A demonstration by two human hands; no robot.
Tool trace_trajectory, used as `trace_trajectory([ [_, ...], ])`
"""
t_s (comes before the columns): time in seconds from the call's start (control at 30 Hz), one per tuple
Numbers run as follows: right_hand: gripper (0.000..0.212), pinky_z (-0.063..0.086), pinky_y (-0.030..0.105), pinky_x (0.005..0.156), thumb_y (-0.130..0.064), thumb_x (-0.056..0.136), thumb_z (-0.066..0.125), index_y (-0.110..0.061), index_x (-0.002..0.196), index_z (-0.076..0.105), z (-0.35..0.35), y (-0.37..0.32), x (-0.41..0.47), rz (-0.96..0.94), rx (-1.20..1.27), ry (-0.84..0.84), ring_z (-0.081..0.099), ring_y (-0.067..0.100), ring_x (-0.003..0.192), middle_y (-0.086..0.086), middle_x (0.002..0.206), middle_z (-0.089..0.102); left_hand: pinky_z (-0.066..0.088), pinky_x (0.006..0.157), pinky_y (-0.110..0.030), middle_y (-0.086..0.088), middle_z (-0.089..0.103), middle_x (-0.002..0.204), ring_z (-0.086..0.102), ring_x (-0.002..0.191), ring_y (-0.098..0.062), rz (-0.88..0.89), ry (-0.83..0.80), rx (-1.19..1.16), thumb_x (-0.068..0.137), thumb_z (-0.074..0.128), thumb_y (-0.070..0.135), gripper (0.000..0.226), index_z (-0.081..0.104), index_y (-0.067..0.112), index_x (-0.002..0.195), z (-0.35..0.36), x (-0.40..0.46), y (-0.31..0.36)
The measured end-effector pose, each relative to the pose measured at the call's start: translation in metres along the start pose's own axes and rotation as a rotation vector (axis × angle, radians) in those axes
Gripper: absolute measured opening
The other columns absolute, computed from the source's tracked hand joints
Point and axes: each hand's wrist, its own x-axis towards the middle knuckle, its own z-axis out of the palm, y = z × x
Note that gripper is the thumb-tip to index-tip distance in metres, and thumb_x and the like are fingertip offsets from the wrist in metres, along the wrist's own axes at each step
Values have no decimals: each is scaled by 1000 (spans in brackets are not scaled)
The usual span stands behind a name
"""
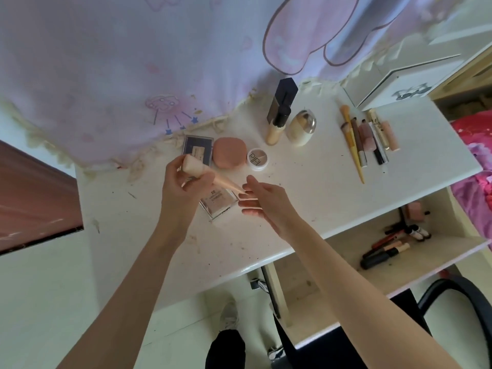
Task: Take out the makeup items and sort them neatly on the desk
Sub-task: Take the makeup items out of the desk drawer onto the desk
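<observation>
My left hand [183,187] grips a peach tube [210,177] near its cap end, holding it above the white desk [292,198]. My right hand [263,202] is beside the tube's narrow end, fingers straight and relaxed, fingertips touching or almost touching it. Under the tube lies a clear compact [219,205]. Behind sit a dark palette [198,150], a peach compact [229,152] and a small round white pot [257,159]. Further back stand a foundation bottle [277,126], a dark box [285,98] and an egg-shaped sponge case [302,127].
A row of brushes and pens [368,137] lies at the desk's right. The open drawer [372,243] below right holds several lipsticks and pencils [391,247]. A pink curtain [133,75] hangs behind. A black chair [458,302] is at lower right.
</observation>
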Motion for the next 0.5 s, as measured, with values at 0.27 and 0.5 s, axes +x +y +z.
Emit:
trace_trajectory([
  [0.27,16,53,19,59,-3,88,58,4,102,61,-66,-33,-12,21,440,55,64,17,62,16,83,64,48,72,-11,15,65,103,62,95,4,-72,-218,28,83,65,7,44,48,27,119,60,5,-8],
  [0.5,9,58,28,71,-20,88,63,-12,91,62,-112,-65,-4,-409,-392,481,69,14,67,-1,78,67,26,108,-24,-10,40,140,36,131,-19,163,-426,741,92,51,15,48,36,7,137,106,-15,-43],
])
